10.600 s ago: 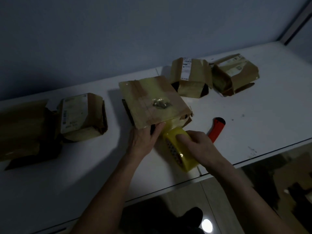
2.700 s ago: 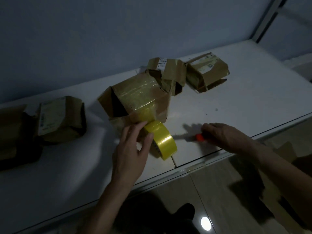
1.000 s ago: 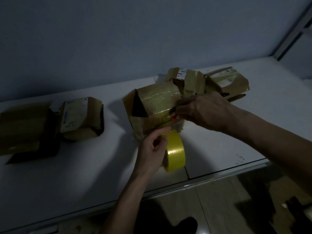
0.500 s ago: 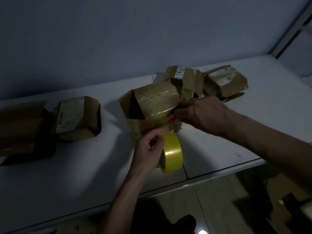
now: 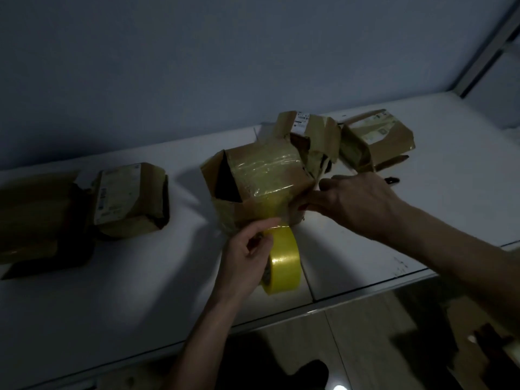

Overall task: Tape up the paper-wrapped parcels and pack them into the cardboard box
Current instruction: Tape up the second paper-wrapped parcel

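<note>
A paper-wrapped parcel [image 5: 261,175] stands in the middle of the white table [image 5: 439,220], with glossy tape across its top and front. A strip of tape runs from its front face down to the yellow tape roll [image 5: 284,263]. My left hand [image 5: 244,263] grips that roll just below the parcel. My right hand [image 5: 357,204] is at the parcel's lower right corner, fingers curled round a red cutter [image 5: 301,207]. Only a red sliver of the cutter shows.
Two more brown parcels [image 5: 309,133] [image 5: 377,139] lie behind on the right, and another [image 5: 129,198] lies at the left. A dark cardboard box [image 5: 33,220] sits at the far left. A thin dark object [image 5: 392,180] lies by my right wrist. The table's front edge is close.
My right hand picked the red cutter up off the table and brought it to the parcel's right corner, edging slightly right in the last half second. My left hand keeps hold of the roll.
</note>
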